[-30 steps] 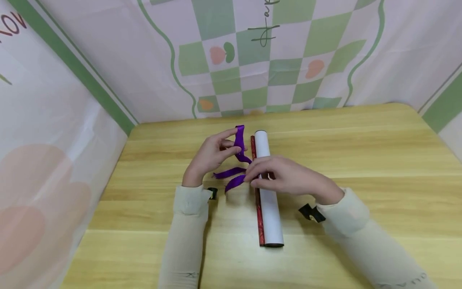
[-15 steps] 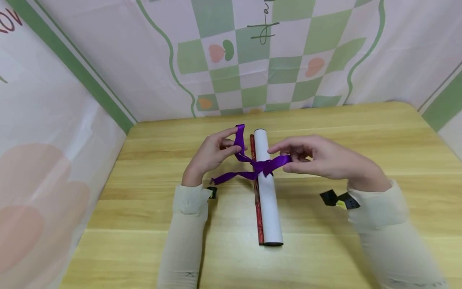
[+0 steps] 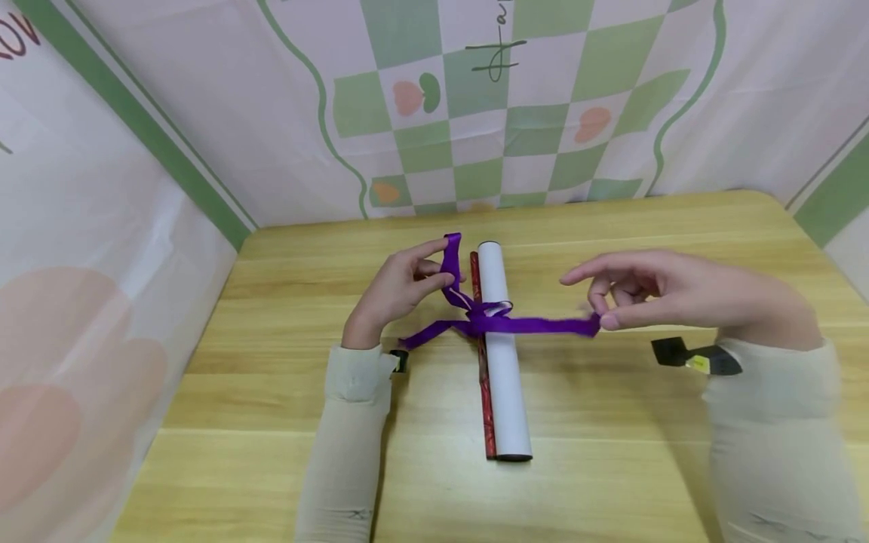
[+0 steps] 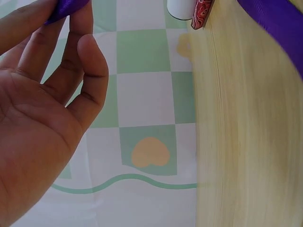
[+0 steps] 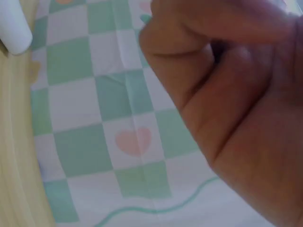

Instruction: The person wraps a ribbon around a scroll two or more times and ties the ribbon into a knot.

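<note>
Your left hand (image 3: 397,290) sits at about nine o'clock from the roll, wrist low near the table (image 3: 679,422) and palm turned toward the roll. Its thumb and forefinger pinch an upright loop of the purple ribbon (image 3: 502,324); the other fingers curl loosely behind. In the left wrist view the same pinch shows at the top edge, the fingertips (image 4: 75,23) closed on a scrap of purple.

The white paper roll (image 3: 501,362) lies on the table, running from twelve to six o'clock, with a red patterned edge (image 3: 483,400) along its left side. The ribbon crosses it near the far half, knotted on top, one tail trailing toward eight o'clock.

Your right hand (image 3: 672,294) is raised at three o'clock, well apart from the roll, forearm coming in from five o'clock. Thumb and a bent finger pinch the ribbon's right end, drawn out straight; the forefinger points toward the roll. The right wrist view is too blurred to confirm the grip.
</note>
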Tool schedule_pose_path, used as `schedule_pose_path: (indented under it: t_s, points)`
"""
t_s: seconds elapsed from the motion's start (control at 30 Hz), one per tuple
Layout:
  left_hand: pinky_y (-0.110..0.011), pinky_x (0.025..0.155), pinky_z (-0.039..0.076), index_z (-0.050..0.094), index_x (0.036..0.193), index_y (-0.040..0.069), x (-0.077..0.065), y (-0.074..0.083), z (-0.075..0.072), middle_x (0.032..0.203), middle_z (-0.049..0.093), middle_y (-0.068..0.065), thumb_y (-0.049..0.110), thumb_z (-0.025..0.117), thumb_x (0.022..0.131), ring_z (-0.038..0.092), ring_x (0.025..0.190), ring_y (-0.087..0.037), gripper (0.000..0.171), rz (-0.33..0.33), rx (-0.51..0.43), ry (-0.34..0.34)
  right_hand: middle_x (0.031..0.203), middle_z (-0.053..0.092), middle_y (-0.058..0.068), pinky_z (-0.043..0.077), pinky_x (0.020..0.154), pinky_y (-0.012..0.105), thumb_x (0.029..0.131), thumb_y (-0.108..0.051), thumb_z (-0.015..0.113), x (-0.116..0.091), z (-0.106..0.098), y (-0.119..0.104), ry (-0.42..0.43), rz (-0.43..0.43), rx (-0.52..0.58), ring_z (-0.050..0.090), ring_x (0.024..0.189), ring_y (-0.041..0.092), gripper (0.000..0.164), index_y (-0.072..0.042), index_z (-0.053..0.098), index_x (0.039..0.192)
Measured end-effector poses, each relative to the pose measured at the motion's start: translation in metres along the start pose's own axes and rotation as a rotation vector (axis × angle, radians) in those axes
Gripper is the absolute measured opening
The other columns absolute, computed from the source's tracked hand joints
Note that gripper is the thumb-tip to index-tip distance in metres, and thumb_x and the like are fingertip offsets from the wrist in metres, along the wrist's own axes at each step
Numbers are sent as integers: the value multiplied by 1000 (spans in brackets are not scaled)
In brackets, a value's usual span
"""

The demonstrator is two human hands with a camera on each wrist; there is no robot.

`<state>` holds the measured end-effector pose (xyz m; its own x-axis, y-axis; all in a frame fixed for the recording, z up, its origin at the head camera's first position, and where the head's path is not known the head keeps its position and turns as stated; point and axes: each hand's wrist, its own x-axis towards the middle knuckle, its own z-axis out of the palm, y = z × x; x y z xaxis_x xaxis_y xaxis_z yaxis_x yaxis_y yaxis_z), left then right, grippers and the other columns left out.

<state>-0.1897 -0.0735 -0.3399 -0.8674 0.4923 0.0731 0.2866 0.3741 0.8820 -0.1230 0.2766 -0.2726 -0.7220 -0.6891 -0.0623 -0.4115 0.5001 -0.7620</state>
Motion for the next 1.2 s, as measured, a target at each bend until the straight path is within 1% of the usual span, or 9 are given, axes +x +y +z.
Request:
schedule_pose_path:
  t_s: [0.1, 0.23, 0.33, 0.47, 0.67, 0.8, 0.97, 1.1, 1.2]
  points:
    - [-27, 74, 42, 43, 145, 11, 0, 1, 0, 100, 72, -3, 18, 62, 91, 67, 91, -8, 58, 0, 3, 2, 92, 61, -2, 47, 60, 29, 91, -17, 61, -4, -3, 2, -7, 44, -12, 55, 70, 13, 46, -22, 50, 136]
    - [-27, 68, 41, 45, 144, 12, 0, 2, 1, 101, 72, -3, 19, 62, 90, 66, 89, -8, 57, -7, 24, 3, 90, 63, -10, 49, 67, 27, 92, -38, 59, 7, 4, 0, 31, 159, -197, 57, 75, 7, 35, -22, 60, 122]
    - [-27, 69, 42, 46, 144, 13, -1, 3, 3, 103, 72, -2, 20, 62, 90, 65, 89, -8, 57, -20, 38, -4, 92, 64, -11, 49, 73, 28, 89, -46, 59, 28, 21, -2, 15, 192, -289, 57, 83, 5, 36, -19, 66, 112]
    - [-27, 75, 46, 46, 144, 14, -1, 3, 5, 105, 71, -2, 21, 62, 91, 65, 92, -7, 56, -37, 47, -5, 91, 65, -8, 50, 74, 31, 87, -45, 62, 59, 54, -4, -51, 199, -312, 57, 82, 7, 35, -15, 69, 104]
    - [-29, 76, 46, 47, 144, 15, -1, 2, 8, 104, 72, -2, 22, 62, 91, 66, 89, -8, 56, -32, 47, -2, 73, 60, -6, 46, 60, 29, 82, -46, 68, 83, 88, 1, -124, 296, -355, 51, 64, 10, 30, -17, 65, 81]
    - [-28, 79, 47, 46, 144, 15, 0, 2, 9, 104, 72, -1, 22, 62, 91, 66, 90, -8, 56, -21, 42, -13, 68, 55, -7, 44, 57, 28, 87, -34, 65, 86, 92, 5, -141, 226, -350, 48, 59, 9, 19, -19, 61, 75]
    - [-28, 74, 46, 47, 143, 16, -1, 3, 8, 103, 72, -1, 22, 62, 91, 65, 88, -9, 55, -27, 50, 1, 68, 53, -8, 43, 57, 27, 89, -20, 59, 82, 85, 6, -101, 125, -287, 46, 59, 8, 14, -18, 57, 75]
    - [-28, 72, 46, 47, 143, 14, 0, 4, 8, 103, 72, -2, 21, 62, 91, 65, 87, -9, 55, -17, 59, -3, 68, 57, -7, 44, 54, 27, 86, -33, 66, 81, 83, 5, -77, 172, -253, 48, 58, 8, 17, -18, 60, 79]
    - [-27, 72, 45, 47, 143, 14, 1, 4, 9, 103, 72, -2, 21, 62, 91, 65, 86, -9, 55, -12, 60, -9, 66, 57, -7, 44, 55, 28, 83, -46, 67, 83, 90, 5, -103, 237, -303, 48, 57, 9, 29, -18, 60, 77]
